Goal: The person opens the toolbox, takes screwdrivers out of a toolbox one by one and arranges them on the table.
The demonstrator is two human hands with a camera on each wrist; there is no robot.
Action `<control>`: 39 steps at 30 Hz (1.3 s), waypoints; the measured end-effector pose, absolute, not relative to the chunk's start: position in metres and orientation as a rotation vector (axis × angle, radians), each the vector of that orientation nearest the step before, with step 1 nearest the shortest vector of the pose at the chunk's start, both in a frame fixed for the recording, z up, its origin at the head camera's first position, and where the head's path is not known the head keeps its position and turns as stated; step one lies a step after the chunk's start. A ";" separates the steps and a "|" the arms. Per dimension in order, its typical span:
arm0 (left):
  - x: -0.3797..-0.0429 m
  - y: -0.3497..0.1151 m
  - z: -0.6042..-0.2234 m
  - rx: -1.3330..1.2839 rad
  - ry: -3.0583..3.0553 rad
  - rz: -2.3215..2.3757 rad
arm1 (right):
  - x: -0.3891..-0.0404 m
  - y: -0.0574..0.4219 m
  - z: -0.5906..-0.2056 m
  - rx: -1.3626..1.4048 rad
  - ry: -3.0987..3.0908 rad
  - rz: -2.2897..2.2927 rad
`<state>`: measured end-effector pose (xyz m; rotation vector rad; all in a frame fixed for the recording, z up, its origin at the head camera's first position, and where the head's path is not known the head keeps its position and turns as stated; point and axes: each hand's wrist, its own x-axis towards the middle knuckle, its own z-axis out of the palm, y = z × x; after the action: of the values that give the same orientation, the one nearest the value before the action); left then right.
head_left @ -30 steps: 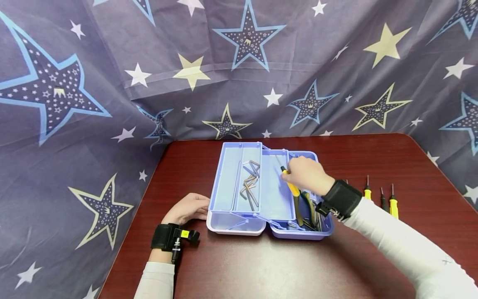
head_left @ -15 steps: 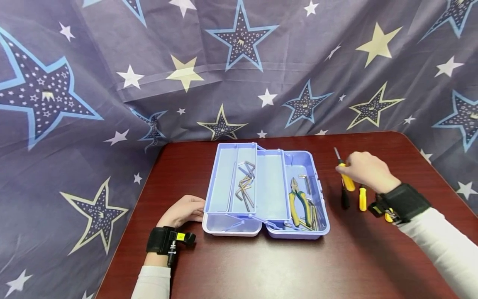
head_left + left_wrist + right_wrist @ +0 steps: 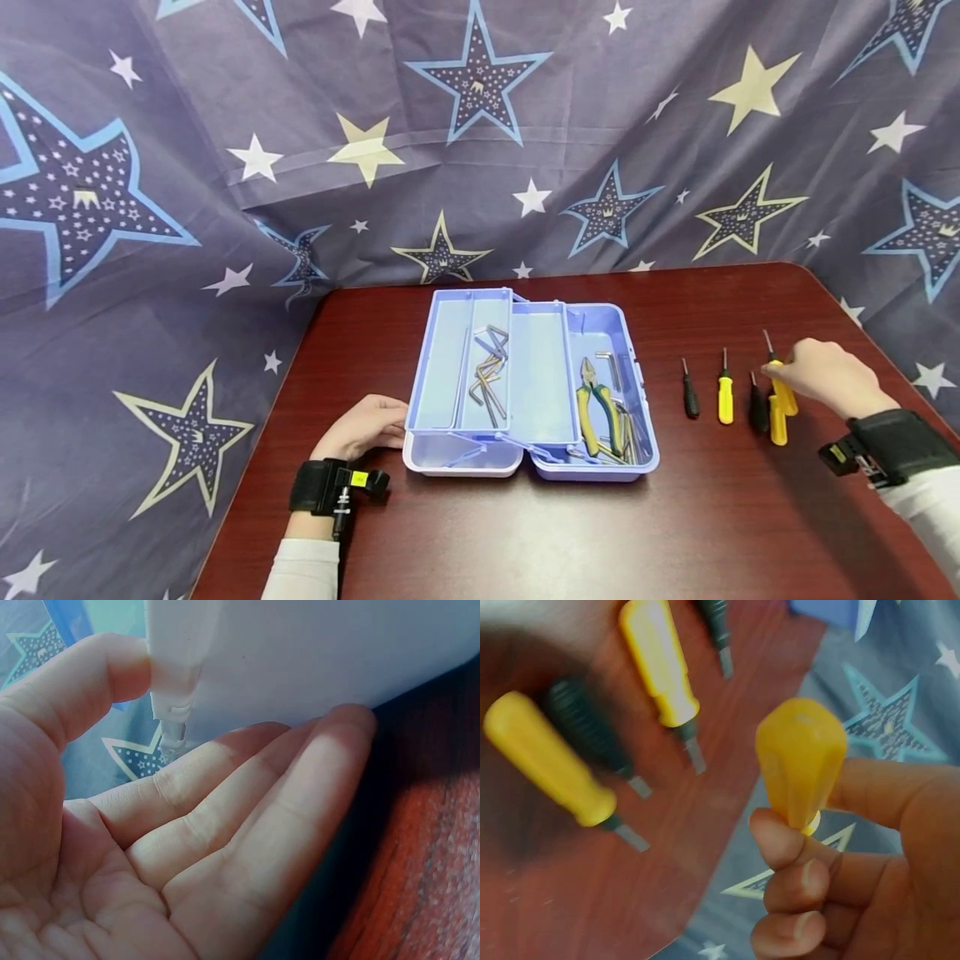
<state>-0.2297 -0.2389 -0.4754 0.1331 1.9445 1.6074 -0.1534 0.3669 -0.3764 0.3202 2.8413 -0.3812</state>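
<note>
Over the table [image 3: 465, 542], right hand [image 3: 828, 377] gripping a yellow screwdriver [image 3: 801, 761], left hand [image 3: 366, 428] straight-fingered against the toolbox [image 3: 542, 367]

The white-sleeved left arm [image 3: 303, 571] reaches forward, its bare left hand [image 3: 367, 427] turned palm inward, thumb apart from nearly straight, close-set fingers [image 3: 274, 825]. The white-sleeved right arm [image 3: 932, 510] stretches out to the side, its bare right hand [image 3: 828, 379] pinching, the lower fingers curled in.

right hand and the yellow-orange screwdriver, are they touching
Touching. The right wrist view shows it: the right hand pinches the yellow-orange screwdriver, with a fingertip plainly against its handle.
</note>
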 end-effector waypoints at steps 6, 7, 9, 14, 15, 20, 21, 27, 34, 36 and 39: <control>-0.228 -0.238 -0.475 0.137 1.933 1.618 | -0.143 0.392 -0.399 0.437 2.795 -0.360; -0.228 -0.238 -0.475 0.137 1.935 1.617 | -0.142 0.394 -0.403 0.469 2.784 -0.350; -0.228 -0.238 -0.475 0.136 1.937 1.616 | -0.140 0.398 -0.413 0.537 2.766 -0.334; -0.228 -0.237 -0.473 0.136 1.933 1.620 | -0.135 0.406 -0.433 0.597 2.739 -0.329; -0.229 -0.237 -0.474 0.135 1.932 1.620 | -0.134 0.408 -0.437 0.599 2.735 -0.334; -0.229 -0.237 -0.474 0.130 1.942 1.612 | -0.130 0.411 -0.444 0.571 2.728 -0.355; -0.229 -0.237 -0.474 0.129 1.945 1.611 | -0.130 0.411 -0.444 0.568 2.728 -0.356; -0.228 -0.236 -0.473 0.133 1.949 1.609 | -0.129 0.408 -0.442 0.576 2.711 -0.342; -0.229 -0.237 -0.473 0.125 1.944 1.614 | -0.128 0.404 -0.440 0.578 2.684 -0.346; -0.229 -0.237 -0.473 0.120 1.941 1.620 | -0.127 0.403 -0.439 0.574 2.681 -0.351; -0.229 -0.239 -0.474 0.122 1.940 1.622 | -0.126 0.402 -0.438 0.550 2.690 -0.362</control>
<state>-0.2285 -0.2390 -0.4743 0.1223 1.9398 1.6218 -0.1258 0.4023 -0.4384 0.5496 2.6900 -0.3622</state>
